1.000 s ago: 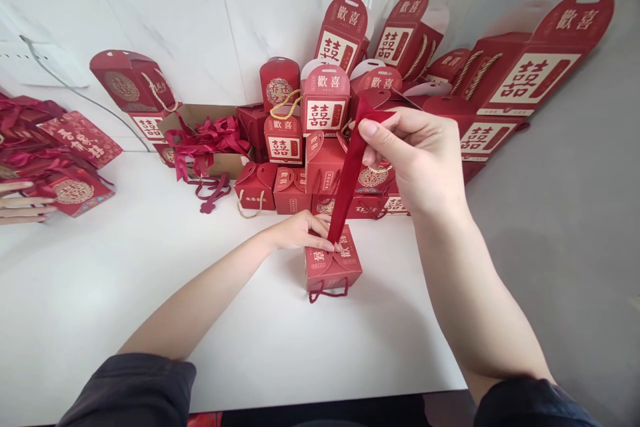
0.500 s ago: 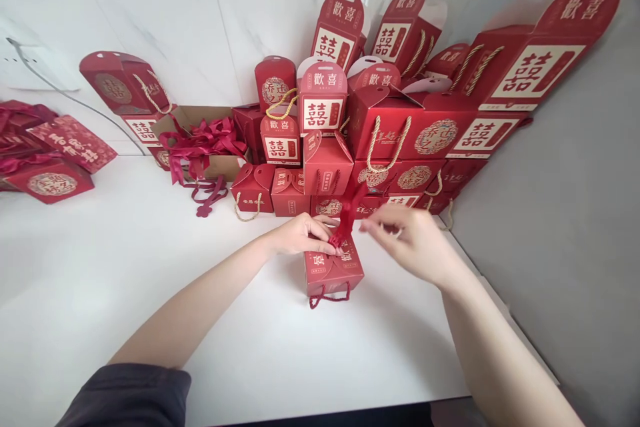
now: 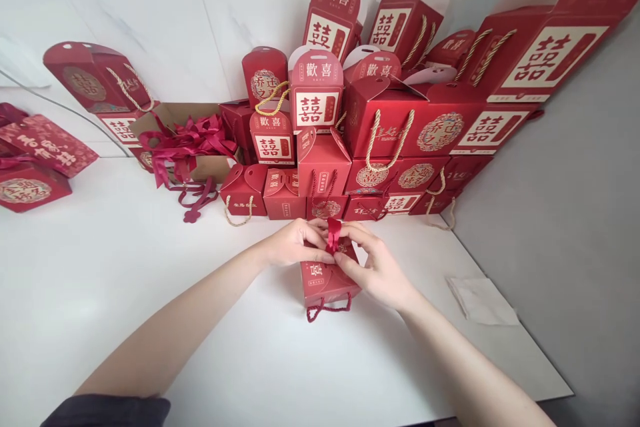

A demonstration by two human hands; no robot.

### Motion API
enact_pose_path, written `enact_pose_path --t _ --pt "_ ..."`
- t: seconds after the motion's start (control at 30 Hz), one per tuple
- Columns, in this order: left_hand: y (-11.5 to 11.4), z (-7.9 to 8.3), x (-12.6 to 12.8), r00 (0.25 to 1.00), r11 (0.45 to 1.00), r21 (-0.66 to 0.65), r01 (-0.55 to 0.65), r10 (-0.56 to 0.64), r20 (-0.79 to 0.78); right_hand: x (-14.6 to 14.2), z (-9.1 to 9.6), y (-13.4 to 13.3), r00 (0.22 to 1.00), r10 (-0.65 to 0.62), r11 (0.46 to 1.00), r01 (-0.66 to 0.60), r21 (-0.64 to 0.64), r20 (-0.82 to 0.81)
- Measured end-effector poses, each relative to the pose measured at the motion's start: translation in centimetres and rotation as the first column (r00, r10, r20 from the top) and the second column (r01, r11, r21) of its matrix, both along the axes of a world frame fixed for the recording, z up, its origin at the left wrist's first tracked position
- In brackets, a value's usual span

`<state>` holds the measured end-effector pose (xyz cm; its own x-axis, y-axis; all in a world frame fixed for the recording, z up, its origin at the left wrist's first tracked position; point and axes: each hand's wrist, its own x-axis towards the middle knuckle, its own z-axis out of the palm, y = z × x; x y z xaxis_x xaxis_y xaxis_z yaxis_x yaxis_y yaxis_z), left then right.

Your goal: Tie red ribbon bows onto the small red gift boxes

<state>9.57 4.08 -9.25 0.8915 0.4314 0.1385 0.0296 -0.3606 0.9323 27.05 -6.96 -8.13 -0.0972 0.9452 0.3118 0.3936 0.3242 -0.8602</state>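
A small red gift box with a dark red cord handle stands on the white table in front of me. A short loop of red ribbon sticks up from its top. My left hand rests on the left of the box top, fingers pinched at the ribbon's base. My right hand sits on the right of the box top, fingers pinched on the ribbon from that side.
A stack of red gift boxes fills the back right corner against the tiled wall. An open cardboard box of red ribbons stands at back left. More red boxes lie at far left. A white sheet lies at right.
My right hand held the ribbon stretched high above the box; it has come down to the box top. The ribbon is now a short loop pinched between both hands. The view shifted right.
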Motion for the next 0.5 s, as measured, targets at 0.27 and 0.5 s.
enact_pose_path --t 0.27,0.5 --pt "-1.4 0.2 0.9 0.997 0.997 -0.016 -0.076 0.076 0.023 0.0 -1.0 0.5 0.923 -0.22 0.97 0.172 -0.173 -0.316" --pt "-1.2 0.4 0.9 0.997 0.996 -0.053 -0.066 0.065 -0.035 2.2 -1.3 0.9 0.557 -0.333 0.927 0.049 -0.371 -0.761"
